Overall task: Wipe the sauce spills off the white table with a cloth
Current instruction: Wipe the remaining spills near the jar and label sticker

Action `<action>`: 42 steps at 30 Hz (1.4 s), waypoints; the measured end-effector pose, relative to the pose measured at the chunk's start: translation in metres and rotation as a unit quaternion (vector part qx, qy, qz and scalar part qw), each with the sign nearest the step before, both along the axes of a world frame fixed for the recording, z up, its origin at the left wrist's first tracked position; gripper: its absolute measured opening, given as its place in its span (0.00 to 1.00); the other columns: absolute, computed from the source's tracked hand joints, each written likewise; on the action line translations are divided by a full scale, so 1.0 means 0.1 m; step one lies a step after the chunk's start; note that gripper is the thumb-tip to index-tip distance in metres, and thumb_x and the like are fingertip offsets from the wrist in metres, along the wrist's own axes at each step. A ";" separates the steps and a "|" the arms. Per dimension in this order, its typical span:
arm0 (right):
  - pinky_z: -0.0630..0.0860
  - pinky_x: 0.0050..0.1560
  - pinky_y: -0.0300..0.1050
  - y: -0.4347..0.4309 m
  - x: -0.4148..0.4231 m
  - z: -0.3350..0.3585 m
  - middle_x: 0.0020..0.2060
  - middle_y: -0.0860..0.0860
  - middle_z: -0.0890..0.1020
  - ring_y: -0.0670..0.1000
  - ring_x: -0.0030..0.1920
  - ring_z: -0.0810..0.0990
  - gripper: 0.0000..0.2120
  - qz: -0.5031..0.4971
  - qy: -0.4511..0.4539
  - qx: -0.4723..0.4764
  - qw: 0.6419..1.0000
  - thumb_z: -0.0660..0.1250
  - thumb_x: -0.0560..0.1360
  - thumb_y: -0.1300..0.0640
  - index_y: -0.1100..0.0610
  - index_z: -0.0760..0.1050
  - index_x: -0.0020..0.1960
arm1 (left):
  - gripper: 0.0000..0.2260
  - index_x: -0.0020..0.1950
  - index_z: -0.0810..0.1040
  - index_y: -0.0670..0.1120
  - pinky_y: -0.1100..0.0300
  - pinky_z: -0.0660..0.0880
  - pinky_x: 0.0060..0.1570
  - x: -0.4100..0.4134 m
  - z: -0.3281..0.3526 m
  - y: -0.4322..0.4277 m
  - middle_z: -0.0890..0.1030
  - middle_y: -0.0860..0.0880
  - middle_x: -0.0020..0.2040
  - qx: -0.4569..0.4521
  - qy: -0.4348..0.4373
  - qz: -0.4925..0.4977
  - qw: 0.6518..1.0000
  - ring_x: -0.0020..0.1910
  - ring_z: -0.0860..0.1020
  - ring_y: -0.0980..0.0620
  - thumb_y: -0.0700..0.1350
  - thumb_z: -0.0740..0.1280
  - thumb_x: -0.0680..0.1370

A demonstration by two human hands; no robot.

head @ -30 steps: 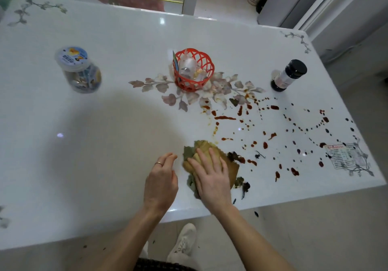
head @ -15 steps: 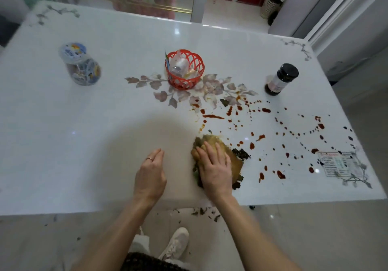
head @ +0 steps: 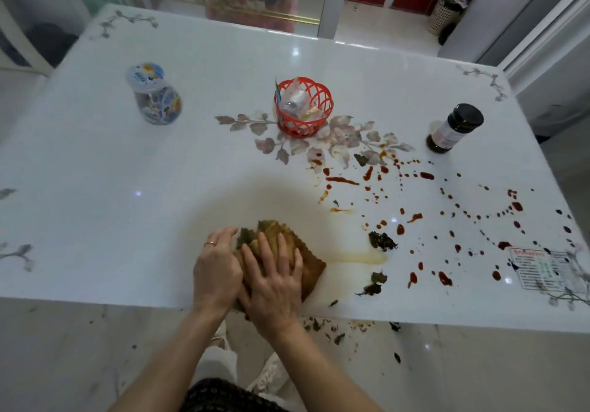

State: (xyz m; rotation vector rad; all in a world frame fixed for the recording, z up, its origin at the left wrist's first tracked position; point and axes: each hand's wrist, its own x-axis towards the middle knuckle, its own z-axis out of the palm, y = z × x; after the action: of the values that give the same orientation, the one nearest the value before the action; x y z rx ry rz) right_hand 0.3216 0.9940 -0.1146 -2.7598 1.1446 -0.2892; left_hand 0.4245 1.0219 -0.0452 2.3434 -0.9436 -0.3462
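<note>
A crumpled brownish-green cloth (head: pixel 308 261) lies near the front edge of the white table (head: pixel 127 207). My right hand (head: pixel 274 284) presses flat on top of it, fingers spread. My left hand (head: pixel 217 268), with a ring, cups the cloth's left side and touches it. Red sauce spills (head: pixel 412 220) dot the table to the right, from the flower print out to the right edge. A yellowish smear (head: pixel 357 256) trails right of the cloth. Dark leafy scraps (head: pixel 381 240) lie among the drops.
A red plastic basket (head: pixel 303 106) stands mid-table, a clear jar with a printed lid (head: pixel 155 97) at the back left, a dark sauce bottle (head: pixel 455 129) at the back right. A label sticker (head: pixel 539 268) sits by the right corner. Scraps litter the floor (head: pixel 338 331) below.
My left hand has moved right from the bare table onto the cloth's left side. The cloth and my right hand shifted left, leaving a yellowish smear and leafy scraps behind.
</note>
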 end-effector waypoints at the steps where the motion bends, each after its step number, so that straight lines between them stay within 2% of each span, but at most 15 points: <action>1: 0.58 0.71 0.68 -0.06 -0.13 -0.01 0.76 0.52 0.65 0.62 0.77 0.58 0.25 0.012 0.001 -0.009 1.000 0.58 0.78 0.38 0.46 0.69 0.73 | 0.18 0.63 0.75 0.39 0.51 0.73 0.57 0.01 0.00 0.00 0.77 0.40 0.59 0.001 -0.002 -0.004 1.000 0.56 0.77 0.42 0.29 0.59 0.74; 4: 0.62 0.69 0.68 -0.33 -0.58 -0.01 0.75 0.52 0.67 0.62 0.76 0.61 0.25 -0.005 0.019 -0.036 0.999 0.60 0.77 0.40 0.46 0.71 0.72 | 0.20 0.62 0.75 0.38 0.50 0.73 0.54 0.03 0.00 -0.02 0.77 0.39 0.58 0.000 -0.001 -0.010 1.000 0.54 0.77 0.40 0.27 0.60 0.71; 8: 0.62 0.70 0.67 -0.84 -1.20 0.04 0.75 0.51 0.66 0.59 0.76 0.60 0.26 -0.109 0.073 -0.023 0.991 0.53 0.78 0.39 0.46 0.68 0.73 | 0.20 0.61 0.75 0.39 0.50 0.74 0.52 0.00 -0.05 -0.05 0.78 0.39 0.58 0.005 0.011 -0.008 1.000 0.52 0.78 0.40 0.27 0.60 0.71; 12: 0.63 0.70 0.66 -0.86 -1.14 0.06 0.74 0.52 0.69 0.59 0.75 0.62 0.26 -0.194 0.052 -0.004 0.980 0.51 0.78 0.41 0.48 0.69 0.73 | 0.19 0.61 0.75 0.39 0.52 0.74 0.52 -0.13 -0.08 -0.07 0.78 0.40 0.57 -0.001 0.017 -0.023 1.000 0.53 0.78 0.41 0.28 0.60 0.72; 14: 0.64 0.69 0.66 -0.67 -0.95 0.06 0.72 0.52 0.70 0.60 0.74 0.64 0.25 -0.173 0.016 -0.004 0.985 0.54 0.78 0.43 0.49 0.71 0.71 | 0.19 0.62 0.75 0.38 0.52 0.74 0.52 -0.18 -0.10 -0.09 0.78 0.40 0.57 -0.004 0.018 -0.038 0.999 0.54 0.78 0.41 0.28 0.60 0.72; 17: 0.67 0.67 0.63 -0.49 -0.88 0.02 0.71 0.51 0.72 0.60 0.72 0.67 0.21 -0.067 0.003 -0.027 0.997 0.58 0.79 0.45 0.49 0.73 0.69 | 0.19 0.64 0.74 0.38 0.54 0.73 0.57 -0.28 -0.12 -0.11 0.77 0.41 0.60 -0.001 0.009 -0.068 0.998 0.58 0.77 0.43 0.30 0.61 0.73; 20: 0.68 0.65 0.61 -0.70 -1.12 0.02 0.70 0.50 0.73 0.60 0.71 0.69 0.20 0.029 0.008 -0.049 0.998 0.60 0.79 0.45 0.47 0.73 0.69 | 0.21 0.67 0.71 0.39 0.56 0.71 0.61 -0.33 -0.14 -0.15 0.75 0.42 0.64 0.021 -0.006 -0.096 0.995 0.62 0.74 0.44 0.32 0.61 0.74; 22: 0.69 0.65 0.62 -0.92 -1.31 0.02 0.71 0.50 0.72 0.59 0.72 0.68 0.20 0.015 0.040 -0.043 0.998 0.57 0.79 0.43 0.45 0.70 0.70 | 0.23 0.68 0.69 0.39 0.54 0.70 0.63 -0.33 -0.17 -0.20 0.74 0.41 0.65 0.041 -0.021 -0.114 0.992 0.64 0.72 0.43 0.32 0.62 0.73; 25: 0.68 0.66 0.63 -1.10 -1.36 0.09 0.71 0.50 0.72 0.58 0.73 0.65 0.22 -0.128 0.049 -0.007 0.991 0.51 0.80 0.42 0.46 0.69 0.71 | 0.25 0.69 0.68 0.38 0.51 0.66 0.67 -0.33 -0.18 -0.26 0.72 0.39 0.67 0.055 -0.047 -0.141 0.987 0.67 0.69 0.41 0.32 0.62 0.71; 27: 0.67 0.67 0.63 -1.00 -1.23 0.10 0.71 0.51 0.71 0.59 0.73 0.65 0.23 -0.176 0.043 0.000 0.983 0.51 0.79 0.42 0.46 0.69 0.71 | 0.26 0.70 0.66 0.38 0.51 0.64 0.69 -0.33 -0.18 -0.29 0.70 0.39 0.68 0.064 -0.059 -0.149 0.985 0.69 0.67 0.41 0.32 0.62 0.71; 29: 0.67 0.66 0.64 -0.83 -1.17 0.08 0.71 0.51 0.71 0.59 0.72 0.66 0.24 -0.146 0.039 -0.005 0.989 0.53 0.78 0.42 0.47 0.69 0.71 | 0.27 0.71 0.64 0.38 0.52 0.61 0.71 -0.35 -0.18 -0.32 0.68 0.38 0.70 0.069 -0.061 -0.152 0.984 0.70 0.65 0.42 0.34 0.62 0.72; 32: 0.68 0.65 0.62 -0.80 -1.36 0.04 0.71 0.50 0.71 0.59 0.72 0.66 0.22 -0.014 0.038 -0.023 0.999 0.57 0.79 0.44 0.47 0.70 0.71 | 0.27 0.73 0.61 0.38 0.53 0.59 0.72 -0.37 -0.21 -0.32 0.64 0.38 0.72 0.089 -0.054 -0.158 0.982 0.72 0.62 0.42 0.35 0.61 0.74; 34: 0.68 0.66 0.61 -0.95 -1.55 0.03 0.72 0.49 0.71 0.58 0.73 0.66 0.22 0.006 0.047 -0.026 0.999 0.56 0.80 0.44 0.46 0.69 0.72 | 0.27 0.74 0.59 0.38 0.55 0.56 0.73 -0.37 -0.23 -0.30 0.61 0.39 0.74 0.098 -0.052 -0.164 0.980 0.73 0.59 0.43 0.35 0.59 0.74; 40: 0.68 0.65 0.61 -1.13 -1.58 0.10 0.69 0.51 0.73 0.57 0.70 0.66 0.22 -0.191 0.025 -0.001 0.981 0.51 0.80 0.43 0.47 0.70 0.69 | 0.29 0.75 0.55 0.39 0.58 0.49 0.73 -0.37 -0.26 -0.29 0.56 0.41 0.76 0.094 -0.056 -0.171 0.979 0.75 0.54 0.46 0.34 0.57 0.74; 42: 0.68 0.65 0.62 -0.98 -1.42 0.10 0.68 0.51 0.74 0.59 0.70 0.68 0.21 -0.210 0.011 0.004 0.978 0.53 0.79 0.44 0.47 0.70 0.69 | 0.29 0.75 0.56 0.39 0.58 0.49 0.73 -0.38 -0.27 -0.29 0.57 0.41 0.75 0.092 -0.055 -0.166 0.980 0.75 0.55 0.46 0.33 0.57 0.74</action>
State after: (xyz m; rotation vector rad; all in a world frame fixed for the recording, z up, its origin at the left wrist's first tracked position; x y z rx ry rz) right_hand 0.1800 0.8955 -0.1051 -2.4942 1.7251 -0.2950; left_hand 0.3870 0.9930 -0.0718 2.3861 -1.4161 -0.4538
